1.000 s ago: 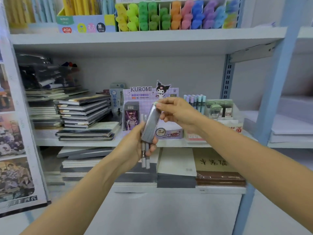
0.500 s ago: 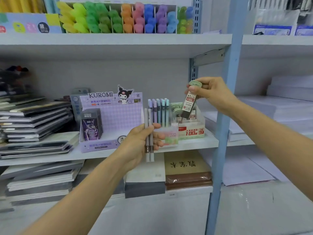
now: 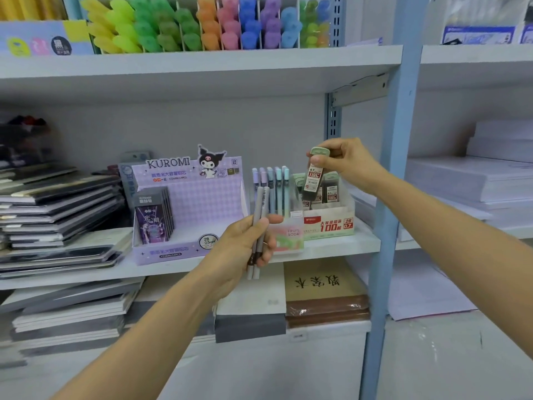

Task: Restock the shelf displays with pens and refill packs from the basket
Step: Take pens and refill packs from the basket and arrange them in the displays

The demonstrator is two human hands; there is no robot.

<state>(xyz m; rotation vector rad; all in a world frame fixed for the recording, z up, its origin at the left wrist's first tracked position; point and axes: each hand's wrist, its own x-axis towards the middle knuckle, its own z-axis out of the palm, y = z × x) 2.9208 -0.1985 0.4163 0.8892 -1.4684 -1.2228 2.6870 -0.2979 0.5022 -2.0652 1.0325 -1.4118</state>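
My left hand [image 3: 239,249] grips two grey pens [image 3: 259,215] upright in front of the middle shelf [image 3: 346,243]. My right hand [image 3: 346,161] pinches the green cap of a dark lead refill pack [image 3: 313,180], which hangs just above the green and white refill display box [image 3: 331,223]. Several pastel pens [image 3: 274,186] stand in the Fruit Soda display box [image 3: 288,238] between my hands. The purple Kuromi display [image 3: 196,203] with refill packs stands to the left. No basket shows.
Stacked notebooks [image 3: 57,209] fill the shelf's left side. Coloured highlighters [image 3: 202,24] line the upper shelf. A blue upright post [image 3: 395,174] stands right of my right hand. White paper stacks [image 3: 476,180] lie beyond it. More notebooks [image 3: 323,287] sit on the lower shelf.
My right hand lifted the refill pack out of my left hand, carried it right, then lowered it toward the green display box. The view panned right.
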